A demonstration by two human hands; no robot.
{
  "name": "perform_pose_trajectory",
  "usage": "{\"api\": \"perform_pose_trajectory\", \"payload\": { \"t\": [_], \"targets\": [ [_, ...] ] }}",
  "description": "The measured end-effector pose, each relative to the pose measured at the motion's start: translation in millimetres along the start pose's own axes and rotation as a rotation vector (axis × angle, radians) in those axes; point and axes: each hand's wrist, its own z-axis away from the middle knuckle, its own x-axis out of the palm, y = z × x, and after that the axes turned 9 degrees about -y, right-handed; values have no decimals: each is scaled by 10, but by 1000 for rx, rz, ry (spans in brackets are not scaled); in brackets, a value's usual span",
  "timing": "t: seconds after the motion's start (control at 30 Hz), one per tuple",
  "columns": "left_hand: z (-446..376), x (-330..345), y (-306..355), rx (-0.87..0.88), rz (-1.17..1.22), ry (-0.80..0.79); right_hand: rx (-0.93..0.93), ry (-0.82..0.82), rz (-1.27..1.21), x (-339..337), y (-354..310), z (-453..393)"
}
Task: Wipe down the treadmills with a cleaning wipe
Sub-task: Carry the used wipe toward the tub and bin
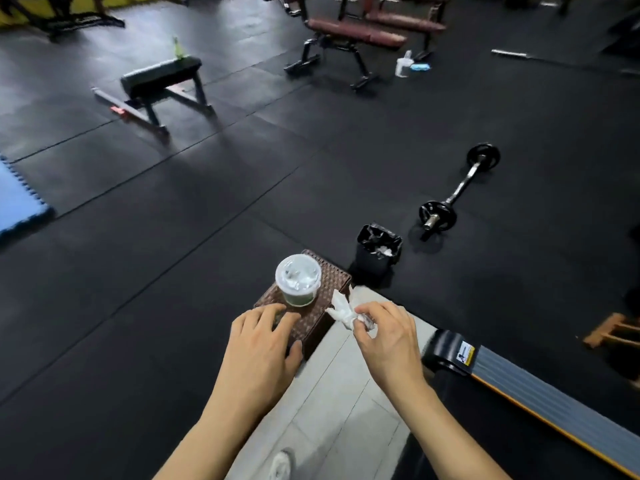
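Observation:
My right hand (384,337) pinches a crumpled white wipe (343,311) just right of a brown woven box (311,323). On that box stands a round wipe canister (298,279) with a clear lid and green base. My left hand (261,344) rests on the box's near end, fingers spread and thumb against its side. The rear end of a treadmill (519,382), with grey ribbed side rail and orange edge, runs off to the lower right.
A small black bin (378,249) with a liner and white waste stands just beyond the box. A barbell (459,190) lies on the black rubber floor to the right. Benches (162,81) stand further back. A blue foam mat (19,199) is at left. Pale floor tiles (332,393) lie underfoot.

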Motion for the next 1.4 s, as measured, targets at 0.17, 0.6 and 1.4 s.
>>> {"api": "perform_pose_trajectory", "payload": {
  "t": [0.17, 0.6, 1.4],
  "targets": [
    [-861, 101, -134, 187, 16, -38, 142, 113, -17, -65, 90, -395],
    [-3216, 972, 302, 359, 43, -203, 427, 161, -158, -198, 1502, -2054],
    [-6889, 4151, 349, 191, 6, -472, 613, -145, -127, 1930, 4986, -6193]
  ]
}}
